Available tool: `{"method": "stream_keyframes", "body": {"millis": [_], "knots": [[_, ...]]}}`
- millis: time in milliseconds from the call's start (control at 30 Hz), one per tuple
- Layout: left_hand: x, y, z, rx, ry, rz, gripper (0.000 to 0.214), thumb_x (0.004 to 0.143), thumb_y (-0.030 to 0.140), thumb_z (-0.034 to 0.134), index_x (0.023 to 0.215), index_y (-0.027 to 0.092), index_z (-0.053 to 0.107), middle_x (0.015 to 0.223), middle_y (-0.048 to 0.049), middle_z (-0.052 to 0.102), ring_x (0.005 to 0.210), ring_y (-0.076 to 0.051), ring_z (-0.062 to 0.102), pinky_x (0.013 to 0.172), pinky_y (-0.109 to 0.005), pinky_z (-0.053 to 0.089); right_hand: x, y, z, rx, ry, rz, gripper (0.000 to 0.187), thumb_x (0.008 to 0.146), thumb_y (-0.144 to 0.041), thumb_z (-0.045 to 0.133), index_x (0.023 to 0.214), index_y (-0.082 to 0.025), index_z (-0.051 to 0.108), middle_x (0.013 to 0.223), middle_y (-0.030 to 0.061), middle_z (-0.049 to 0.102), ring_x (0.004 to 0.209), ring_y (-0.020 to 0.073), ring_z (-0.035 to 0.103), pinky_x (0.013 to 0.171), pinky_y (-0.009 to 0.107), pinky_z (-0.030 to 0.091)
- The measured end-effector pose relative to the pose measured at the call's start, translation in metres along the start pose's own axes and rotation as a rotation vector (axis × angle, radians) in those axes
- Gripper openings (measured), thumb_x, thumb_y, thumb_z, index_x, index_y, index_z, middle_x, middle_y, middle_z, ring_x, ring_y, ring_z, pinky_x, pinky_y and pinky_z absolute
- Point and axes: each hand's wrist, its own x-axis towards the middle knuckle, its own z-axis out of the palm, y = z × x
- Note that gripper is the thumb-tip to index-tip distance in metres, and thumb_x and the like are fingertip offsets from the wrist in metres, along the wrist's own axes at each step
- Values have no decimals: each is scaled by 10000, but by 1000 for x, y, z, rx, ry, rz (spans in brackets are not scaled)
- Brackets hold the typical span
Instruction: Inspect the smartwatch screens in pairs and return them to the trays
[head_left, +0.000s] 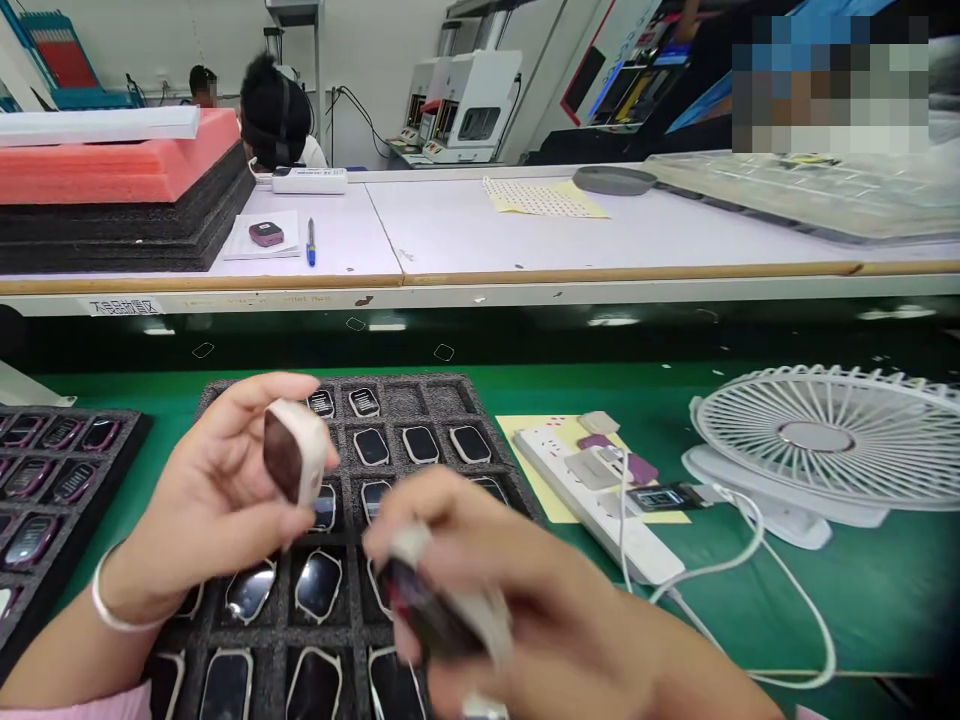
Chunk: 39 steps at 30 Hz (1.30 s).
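over the foam tray [390,382], your left hand [199,490] grasps a white-banded watch [292,450]; your right hand [517,600] grasps a second, blurred watch [435,610].

Bench lot — a white desk fan [814,435] and a white power strip [637,535] on a yellow sheet [536,460]. Far table — stacked black and salmon-pink foam sheets [112,200], a blue-capped pen [310,242], a white power strip [309,180] and a dotted yellow sheet [541,197].
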Motion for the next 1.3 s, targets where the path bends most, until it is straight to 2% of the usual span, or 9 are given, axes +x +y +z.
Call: {"method": "stream_keyframes", "body": {"millis": [100,167,233,333,533,733,1033,1200,1300], "knots": [[24,-29,-11,150,119,-2,543,721,88,794,1199,272,615,940,-11,693,808,-121,653,680,-183,539,35,32,-21,306,302,-37,509,878,-315,713,1358,-347,546,1267,71,667,755,152,698,730,336,590],[38,-52,-19,197,191,-50,542,685,94,794,1166,221,578,992,-31,691,867,-136,655,716,-201,540,55,55,-39,484,413,81,530,814,-228,750,1308,-291,569,1178,64,716,796,159,713,770,328,578],[49,-71,-27,205,247,-142,550,654,122,795,1140,199,550,972,-32,682,789,-126,638,632,-196,519,67,74,-55,597,494,170,475,759,-166,761,1202,-241,607,1082,56,749,786,154,723,745,287,564],[57,-87,-35,161,296,-247,581,626,150,801,1135,189,524,912,-13,680,630,-94,589,529,-193,468,72,89,-70,650,551,223,354,764,-145,737,1092,-217,623,1025,58,762,732,149,719,677,265,551],[55,-85,-37,-69,290,-334,481,651,153,776,1071,179,544,857,7,674,585,-91,632,571,-211,489,71,90,-74,685,588,221,227,836,-196,692,1052,-207,622,899,48,759,700,163,718,656,273,560],[57,-84,-36,-239,335,-406,364,698,131,680,1039,159,557,829,-29,685,586,-147,685,568,-249,539,72,92,-73,686,551,268,161,919,-282,599,1049,-190,620,954,89,772,664,172,717,598,277,552],[53,-82,-33,-218,309,-427,445,782,259,678,1200,155,565,883,-53,703,641,-195,729,610,-298,584,72,97,-74,652,524,273,193,939,-335,579,1043,-186,645,933,87,771,604,148,671,596,275,547],[53,-82,-33,-205,281,-396,529,773,285,679,1269,169,534,912,-54,720,690,-211,741,685,-331,592,72,98,-74,677,534,240,157,938,-327,594,1009,-194,638,866,55,753,623,144,677,628,263,553],[52,-81,-33,-203,267,-381,566,763,289,686,1292,165,527,941,-60,726,724,-223,747,743,-356,594,71,96,-74,668,524,256,196,950,-364,577,1016,-189,635,917,71,756,652,157,704,629,267,557]]}}
